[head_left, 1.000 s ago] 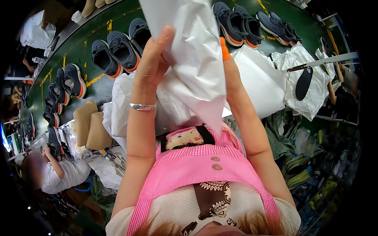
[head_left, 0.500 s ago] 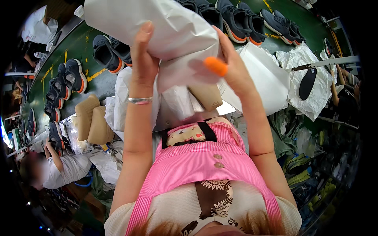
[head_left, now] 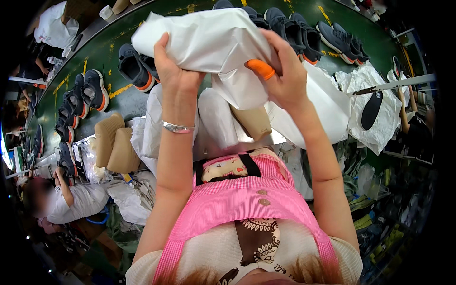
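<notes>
Both my hands grip a bundle of white wrapping paper (head_left: 206, 40) held up over the bench. My left hand (head_left: 178, 69) clasps its left end from below, thumb up along the side. On the right end, my right hand (head_left: 285, 69) has its fingers round the paper and its thumb, in an orange finger cot (head_left: 260, 69), pressed against a loose hanging flap. Whether anything is inside the paper is hidden. Below the bundle lie a tan moulded shoe form (head_left: 254, 123) and another white-wrapped piece (head_left: 216, 116).
Dark grey shoes with orange soles (head_left: 94, 90) stand in rows on the green conveyor (head_left: 114, 102). Tan shoe forms (head_left: 109, 142) sit at left. Crumpled paper with a black insole (head_left: 372, 110) lies at right, near a metal bar (head_left: 394, 84). A co-worker (head_left: 76, 202) sits at far left.
The paper bundle has come lower and nearer, and its loose flap is folded in tighter. My right thumb, blurred before, now presses on the paper. Both hands have kept their hold.
</notes>
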Available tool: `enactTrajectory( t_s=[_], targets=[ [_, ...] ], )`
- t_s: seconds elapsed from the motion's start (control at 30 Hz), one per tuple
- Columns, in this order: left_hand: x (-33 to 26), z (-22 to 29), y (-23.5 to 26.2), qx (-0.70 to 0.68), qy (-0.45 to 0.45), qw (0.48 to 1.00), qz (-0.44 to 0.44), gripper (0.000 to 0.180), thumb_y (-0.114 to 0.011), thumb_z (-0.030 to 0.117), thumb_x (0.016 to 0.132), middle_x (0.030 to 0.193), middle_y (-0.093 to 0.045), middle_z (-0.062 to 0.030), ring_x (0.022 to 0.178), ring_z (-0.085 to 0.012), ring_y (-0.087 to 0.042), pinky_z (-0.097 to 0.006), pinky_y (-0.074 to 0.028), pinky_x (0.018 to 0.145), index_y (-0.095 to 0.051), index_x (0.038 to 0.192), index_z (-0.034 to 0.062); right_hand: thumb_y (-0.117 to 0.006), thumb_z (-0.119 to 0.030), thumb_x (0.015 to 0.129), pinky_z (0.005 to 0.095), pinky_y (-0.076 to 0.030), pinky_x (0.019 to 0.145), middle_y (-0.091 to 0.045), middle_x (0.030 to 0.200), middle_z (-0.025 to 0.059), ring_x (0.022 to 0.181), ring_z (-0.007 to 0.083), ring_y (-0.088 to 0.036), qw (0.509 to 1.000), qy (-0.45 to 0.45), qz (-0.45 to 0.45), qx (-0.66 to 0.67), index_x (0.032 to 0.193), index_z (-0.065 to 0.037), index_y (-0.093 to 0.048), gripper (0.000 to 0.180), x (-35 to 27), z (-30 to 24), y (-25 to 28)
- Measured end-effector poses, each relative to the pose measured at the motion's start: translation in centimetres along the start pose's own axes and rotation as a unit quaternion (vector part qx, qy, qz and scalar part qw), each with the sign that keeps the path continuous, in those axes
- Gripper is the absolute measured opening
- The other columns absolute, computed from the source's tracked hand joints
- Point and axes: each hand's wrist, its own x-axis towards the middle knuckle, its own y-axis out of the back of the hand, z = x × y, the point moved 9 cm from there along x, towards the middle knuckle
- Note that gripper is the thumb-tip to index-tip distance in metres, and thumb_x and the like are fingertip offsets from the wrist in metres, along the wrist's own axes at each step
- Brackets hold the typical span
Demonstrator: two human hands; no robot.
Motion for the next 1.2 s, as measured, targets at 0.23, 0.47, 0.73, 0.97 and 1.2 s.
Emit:
enactTrajectory(
  t_s=[0.23,0.47,0.73,0.97,1.2],
  targets=[
    [-1.2,0.5,0.7,-0.028,-0.021,0.999,0.033,0.050,-0.054,0.039,0.084,0.127,-0.055,-0.0080,0.116,-0.0292,-0.053,-0.050,-0.044,0.097,-0.049,0.126,0.0111,-0.072,-0.006,0.079,0.0242,-0.046,0.066,-0.062,0.100,0.0063,0.080,0.0178,-0.058,0.994,-0.044,0.054,0.088,0.113,-0.003,-0.059,0.037,-1.0,0.1,-1.1],
    [-3.3,1.5,-1.0,-0.047,-0.116,0.992,0.000,0.050,-0.054,0.039,0.084,0.122,-0.056,-0.0059,0.114,-0.0252,-0.053,-0.044,-0.043,0.098,-0.051,0.125,0.0100,-0.069,0.002,0.076,0.0242,-0.047,0.062,-0.059,0.091,0.0071,0.076,0.0163,-0.058,0.978,0.006,0.170,-0.124,0.098,-0.009,-0.068,0.025,-1.2,-1.4,-0.3],
    [-6.0,1.5,-1.4,0.185,-0.239,0.941,-0.155,0.053,-0.065,0.032,0.081,0.119,-0.053,-0.0034,0.111,-0.0179,-0.052,-0.035,-0.045,0.094,-0.047,0.125,0.0088,-0.053,0.000,0.085,0.0299,-0.048,0.085,-0.061,0.114,0.0109,0.094,0.0190,-0.062,0.789,-0.403,-0.056,0.460,0.110,0.005,-0.061,0.027,-6.6,6.0,-6.4],
    [-5.3,-0.2,1.0,0.242,-0.172,0.943,-0.152,0.047,-0.066,0.023,0.082,0.116,-0.054,-0.0055,0.108,-0.0177,-0.053,-0.034,-0.045,0.094,-0.050,0.122,0.0058,-0.047,-0.036,0.093,0.0413,-0.034,0.106,-0.053,0.129,0.0163,0.123,0.0276,-0.047,0.405,-0.395,0.004,0.825,0.129,0.004,-0.048,0.053,-8.0,4.2,-8.0],
    [-4.4,-2.4,1.8,0.271,-0.066,0.938,-0.207,0.046,-0.062,0.033,0.087,0.113,-0.055,-0.0053,0.104,-0.0153,-0.051,-0.032,-0.042,0.092,-0.053,0.118,0.0013,-0.051,-0.036,0.092,0.0370,-0.046,0.093,-0.063,0.113,0.0060,0.106,0.0217,-0.058,0.496,-0.462,0.133,0.723,0.117,-0.006,-0.058,0.039,-9.7,6.6,-8.7]
  ],
)
